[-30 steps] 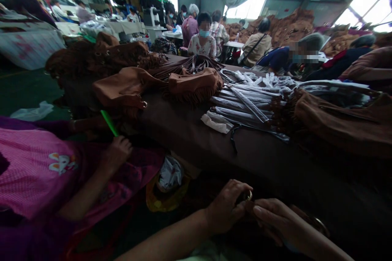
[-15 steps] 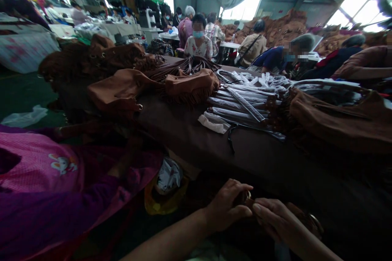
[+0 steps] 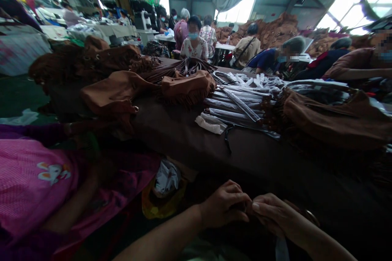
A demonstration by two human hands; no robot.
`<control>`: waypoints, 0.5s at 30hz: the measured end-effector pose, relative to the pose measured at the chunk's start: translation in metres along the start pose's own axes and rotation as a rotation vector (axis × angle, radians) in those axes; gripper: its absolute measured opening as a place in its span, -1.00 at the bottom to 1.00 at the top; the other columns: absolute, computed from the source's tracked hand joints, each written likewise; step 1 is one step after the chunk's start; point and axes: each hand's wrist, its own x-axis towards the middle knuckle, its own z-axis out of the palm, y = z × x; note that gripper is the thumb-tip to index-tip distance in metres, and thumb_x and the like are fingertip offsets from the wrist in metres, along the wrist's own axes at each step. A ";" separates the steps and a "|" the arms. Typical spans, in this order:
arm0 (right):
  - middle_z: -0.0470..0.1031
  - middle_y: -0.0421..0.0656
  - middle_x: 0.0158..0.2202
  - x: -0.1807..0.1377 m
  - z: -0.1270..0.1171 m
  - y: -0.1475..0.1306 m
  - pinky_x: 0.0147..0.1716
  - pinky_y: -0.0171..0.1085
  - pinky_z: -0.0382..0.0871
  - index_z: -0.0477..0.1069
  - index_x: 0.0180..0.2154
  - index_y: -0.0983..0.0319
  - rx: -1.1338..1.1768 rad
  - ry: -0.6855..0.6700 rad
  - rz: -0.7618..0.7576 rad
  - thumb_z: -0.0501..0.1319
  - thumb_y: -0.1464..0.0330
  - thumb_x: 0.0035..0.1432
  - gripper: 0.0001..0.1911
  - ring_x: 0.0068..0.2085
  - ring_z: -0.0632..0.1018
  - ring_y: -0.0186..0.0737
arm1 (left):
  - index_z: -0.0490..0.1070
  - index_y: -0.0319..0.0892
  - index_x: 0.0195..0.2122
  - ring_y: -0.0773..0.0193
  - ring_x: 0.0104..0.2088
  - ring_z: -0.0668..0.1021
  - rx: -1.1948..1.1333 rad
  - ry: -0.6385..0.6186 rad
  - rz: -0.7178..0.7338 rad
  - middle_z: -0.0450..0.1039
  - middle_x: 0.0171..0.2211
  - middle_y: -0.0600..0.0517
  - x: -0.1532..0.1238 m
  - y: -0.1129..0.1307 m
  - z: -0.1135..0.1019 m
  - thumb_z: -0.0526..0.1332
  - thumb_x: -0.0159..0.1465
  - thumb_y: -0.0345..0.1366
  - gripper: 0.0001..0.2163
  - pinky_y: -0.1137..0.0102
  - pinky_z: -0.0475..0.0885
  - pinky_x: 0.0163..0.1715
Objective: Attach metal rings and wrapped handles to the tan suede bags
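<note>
Near the lower middle of the view, my left hand [image 3: 228, 204] is closed, fingers bent, at the end of a brown strap that mostly hides behind them. My right hand [image 3: 274, 212] pinches the same strap, thumb on top, its fingertips touching those of the left. Past the right knuckles a brown strap part [image 3: 292, 205] shows, with a gold-coloured metal ring [image 3: 312, 217] beside it. A pale strip [image 3: 281, 248] hangs below the right hand. Dark shadow hides whatever else lies under both hands.
Across the dark table [image 3: 180, 142] lie brown fringed bags [image 3: 188, 85], plastic-wrapped straps [image 3: 235, 104] and a larger brown bag [image 3: 333, 116]. A co-worker in a pink apron [image 3: 27, 175] sits close on the left. A yellow bag [image 3: 162, 208] stands between us.
The gold ring between my hands has gone out of sight behind my left fingers, which have curled in. The co-worker's near arm has shifted; a green thing now shows by it.
</note>
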 end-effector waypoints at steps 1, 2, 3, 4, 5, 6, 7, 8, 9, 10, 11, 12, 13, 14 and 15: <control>0.08 -0.38 -0.69 0.000 -0.001 0.000 -0.70 -0.40 -0.16 0.30 -0.53 0.26 -0.005 -0.012 -0.004 0.17 -0.09 0.09 -0.47 -0.69 0.03 -0.53 | 0.43 -0.19 -0.05 0.20 -0.13 0.42 0.014 -0.014 0.006 0.44 -0.25 -0.06 0.000 0.000 -0.001 0.10 0.28 0.08 -0.55 0.29 0.28 0.03; 0.08 -0.38 -0.70 0.001 -0.002 0.001 -0.70 -0.40 -0.16 0.28 -0.54 0.26 -0.017 -0.018 -0.013 0.16 -0.09 0.10 -0.47 -0.69 0.04 -0.52 | 0.41 -0.19 -0.02 0.21 -0.11 0.42 0.024 -0.020 0.005 0.45 -0.22 -0.07 0.000 0.001 -0.002 0.10 0.29 0.05 -0.57 0.30 0.27 0.03; 0.08 -0.38 -0.70 0.001 -0.003 0.001 -0.71 -0.41 -0.15 0.28 -0.54 0.25 -0.035 -0.021 -0.025 0.14 -0.10 0.11 -0.46 -0.70 0.05 -0.52 | 0.39 -0.19 0.01 0.20 -0.10 0.43 0.037 -0.017 -0.003 0.45 -0.19 -0.07 0.001 0.001 -0.002 0.12 0.29 0.03 -0.58 0.30 0.27 0.04; 0.09 -0.38 -0.71 0.002 -0.003 0.001 -0.71 -0.41 -0.15 0.27 -0.54 0.25 -0.058 -0.024 -0.035 0.12 -0.11 0.11 -0.45 -0.71 0.06 -0.53 | 0.36 -0.19 0.03 0.20 -0.08 0.43 0.059 -0.011 -0.020 0.45 -0.16 -0.07 0.002 0.002 -0.001 0.15 0.28 0.02 -0.57 0.30 0.27 0.03; 0.11 -0.37 -0.70 0.003 -0.003 0.002 -0.72 -0.41 -0.15 0.28 -0.53 0.26 -0.083 -0.023 -0.043 0.11 -0.12 0.11 -0.44 -0.71 0.07 -0.53 | 0.34 -0.19 0.04 0.19 -0.08 0.43 0.097 -0.007 -0.046 0.45 -0.14 -0.07 0.004 0.003 0.000 0.18 0.26 0.01 -0.56 0.30 0.27 0.02; 0.12 -0.37 -0.70 0.003 -0.002 0.002 -0.72 -0.41 -0.16 0.28 -0.51 0.26 -0.105 -0.018 -0.054 0.11 -0.14 0.10 -0.43 -0.72 0.06 -0.54 | 0.34 -0.19 0.02 0.19 -0.10 0.44 0.146 -0.007 -0.078 0.45 -0.15 -0.06 0.007 0.004 0.001 0.21 0.24 -0.01 -0.56 0.30 0.28 0.00; 0.12 -0.38 -0.70 0.003 -0.001 0.003 -0.73 -0.41 -0.16 0.28 -0.50 0.25 -0.123 -0.013 -0.061 0.11 -0.16 0.08 -0.42 -0.72 0.05 -0.54 | 0.35 -0.18 -0.01 0.20 -0.13 0.45 0.202 -0.009 -0.115 0.45 -0.17 -0.04 0.010 0.005 0.002 0.22 0.23 -0.03 -0.59 0.32 0.29 -0.03; 0.09 -0.39 -0.71 0.002 0.000 0.004 -0.74 -0.42 -0.17 0.27 -0.50 0.24 -0.137 -0.008 -0.062 0.11 -0.18 0.06 -0.41 -0.72 0.04 -0.54 | 0.36 -0.18 -0.06 0.21 -0.16 0.45 0.255 -0.010 -0.157 0.45 -0.19 -0.03 0.013 0.006 0.004 0.23 0.23 -0.06 -0.64 0.34 0.30 -0.08; 0.06 -0.40 -0.72 0.002 0.001 0.004 -0.74 -0.42 -0.17 0.25 -0.51 0.24 -0.149 0.008 -0.059 0.12 -0.19 0.04 -0.41 -0.72 0.03 -0.54 | 0.37 -0.18 -0.12 0.23 -0.19 0.46 0.297 -0.009 -0.202 0.45 -0.22 -0.01 0.015 0.007 0.006 0.21 0.24 -0.09 -0.70 0.36 0.32 -0.13; 0.04 -0.41 -0.72 0.000 0.003 0.005 -0.73 -0.42 -0.16 0.23 -0.52 0.23 -0.163 0.036 -0.056 0.12 -0.20 0.03 -0.40 -0.71 0.02 -0.54 | 0.37 -0.18 -0.17 0.24 -0.23 0.46 0.330 -0.009 -0.251 0.45 -0.25 0.00 0.018 0.008 0.009 0.20 0.24 -0.13 -0.75 0.38 0.32 -0.19; 0.04 -0.40 -0.71 -0.002 0.005 0.005 -0.73 -0.42 -0.16 0.22 -0.53 0.22 -0.182 0.069 -0.055 0.11 -0.20 0.03 -0.40 -0.71 0.04 -0.53 | 0.36 -0.18 -0.21 0.25 -0.26 0.47 0.357 -0.009 -0.297 0.45 -0.28 0.01 0.021 0.008 0.011 0.19 0.24 -0.15 -0.79 0.40 0.32 -0.25; 0.05 -0.39 -0.70 -0.003 0.007 0.006 -0.72 -0.43 -0.14 0.22 -0.53 0.22 -0.203 0.109 -0.058 0.10 -0.19 0.05 -0.41 -0.70 0.05 -0.53 | 0.36 -0.18 -0.25 0.25 -0.29 0.47 0.384 -0.005 -0.336 0.44 -0.30 0.02 0.022 0.009 0.014 0.19 0.23 -0.16 -0.81 0.40 0.32 -0.29; 0.06 -0.38 -0.69 -0.005 0.009 0.006 -0.71 -0.43 -0.14 0.22 -0.53 0.22 -0.221 0.149 -0.061 0.09 -0.19 0.06 -0.41 -0.69 0.07 -0.52 | 0.35 -0.18 -0.29 0.25 -0.31 0.47 0.417 0.008 -0.367 0.44 -0.33 0.03 0.024 0.009 0.017 0.18 0.23 -0.17 -0.83 0.40 0.31 -0.32; 0.07 -0.38 -0.68 -0.007 0.010 0.005 -0.71 -0.43 -0.14 0.21 -0.54 0.23 -0.230 0.186 -0.067 0.08 -0.19 0.06 -0.40 -0.69 0.08 -0.52 | 0.34 -0.17 -0.33 0.25 -0.33 0.47 0.456 0.025 -0.384 0.44 -0.35 0.04 0.024 0.009 0.020 0.17 0.24 -0.17 -0.83 0.39 0.30 -0.34; 0.07 -0.37 -0.68 -0.009 0.011 0.005 -0.70 -0.42 -0.15 0.21 -0.55 0.23 -0.227 0.214 -0.071 0.08 -0.20 0.05 -0.39 -0.69 0.08 -0.52 | 0.34 -0.17 -0.36 0.24 -0.34 0.48 0.499 0.049 -0.386 0.44 -0.38 0.04 0.025 0.008 0.024 0.16 0.24 -0.17 -0.83 0.38 0.29 -0.34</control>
